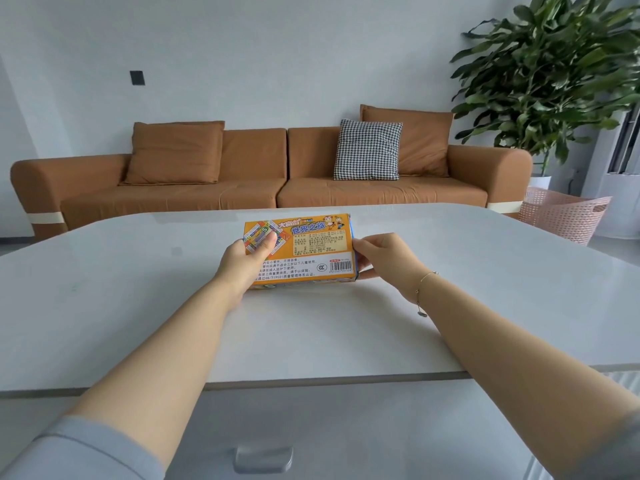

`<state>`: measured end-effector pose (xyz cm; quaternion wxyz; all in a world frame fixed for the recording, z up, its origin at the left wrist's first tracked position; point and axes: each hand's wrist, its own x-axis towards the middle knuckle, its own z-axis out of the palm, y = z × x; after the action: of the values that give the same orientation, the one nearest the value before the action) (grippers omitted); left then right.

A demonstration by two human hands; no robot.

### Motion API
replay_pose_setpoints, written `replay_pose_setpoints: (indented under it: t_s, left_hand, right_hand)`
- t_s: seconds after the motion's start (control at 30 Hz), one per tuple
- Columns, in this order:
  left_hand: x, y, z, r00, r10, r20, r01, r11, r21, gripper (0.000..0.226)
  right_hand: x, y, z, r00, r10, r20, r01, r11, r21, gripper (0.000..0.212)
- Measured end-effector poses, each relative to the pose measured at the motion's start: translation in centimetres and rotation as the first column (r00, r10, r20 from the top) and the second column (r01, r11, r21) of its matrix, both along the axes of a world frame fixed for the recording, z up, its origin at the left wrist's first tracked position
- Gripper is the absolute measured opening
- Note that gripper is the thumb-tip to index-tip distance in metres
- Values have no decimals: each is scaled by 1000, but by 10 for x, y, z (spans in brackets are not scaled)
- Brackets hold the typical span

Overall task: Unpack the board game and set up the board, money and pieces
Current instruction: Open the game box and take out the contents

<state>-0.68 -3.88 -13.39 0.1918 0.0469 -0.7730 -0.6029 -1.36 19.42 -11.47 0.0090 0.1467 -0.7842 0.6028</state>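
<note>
Head view: both hands grip the closed game box [313, 249] on the worktop [138, 306], left hand [247, 259] and right hand [384, 256] at opposite ends. Unpacking has barely begun. Next, probably, an end flap must be opened.

Orange game box [308, 249] on white table [485, 289], gripped by both hands, left [247, 259], right [384, 259]

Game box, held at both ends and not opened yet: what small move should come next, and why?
Probably pry open the end flap at the right. The game box looks closed, with no board, money or pieces out on the table. The left hand grips its left end, thumb on top, while the right hand has its fingers at the right end.
</note>
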Motion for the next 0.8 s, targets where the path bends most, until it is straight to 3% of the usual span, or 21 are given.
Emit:
replay_pose_setpoints:
  t_s: [0.23,0.37,0.47,0.63,0.8]
  left_hand:
    - [2,1,2,1000,3,30,-2,1000,-29,42]
    - [2,1,4,999,-1,33,1,1000,-19,39]
    - [0,-2,4,998,6,67,-7,1000,16,43]
    - [-1,-4,3,996,2,89,-3,1000,12,42]
    - [1,-3,4,996,11,92,-11,1000,-3,50]
  right_hand:
    - [2,-5,-5,998,-54,-10,55,998,42,41]
    - [2,-7,-3,995,-97,7,97,995,35,34]
    - [4,-8,2,989,-116,91,123,989,-78,25]
    - [10,1,6,963,55,265,26,956,-293,22]
    - [10,-4,4,989,-22,143,39,992,-123,35]
